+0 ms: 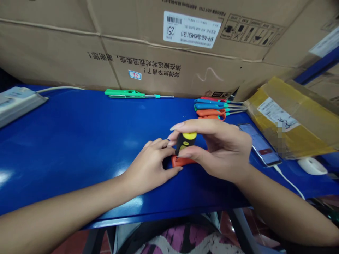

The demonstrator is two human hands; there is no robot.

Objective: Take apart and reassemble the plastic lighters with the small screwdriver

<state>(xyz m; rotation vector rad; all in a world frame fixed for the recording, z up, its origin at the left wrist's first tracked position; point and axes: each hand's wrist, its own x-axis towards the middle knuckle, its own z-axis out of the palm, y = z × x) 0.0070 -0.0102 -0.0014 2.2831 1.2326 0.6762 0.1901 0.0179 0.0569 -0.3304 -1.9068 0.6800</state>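
Note:
My right hand (219,146) is closed round a black tool handle with a yellow end cap (186,140), held upright over the blue table (79,141). Under it lies an orange part (182,161). My left hand (150,165) pinches that orange part from the left, its fingers curled against the table. What lies between the tool's tip and the orange part is hidden by my fingers.
A pile of orange, blue and red-handled tools (214,107) lies behind my right hand; a green one (127,93) sits further left. A phone (261,144) with a cable, a white mouse (312,165), a taped parcel (293,116), a power strip (18,102) and big cardboard boxes (159,46) ring the table.

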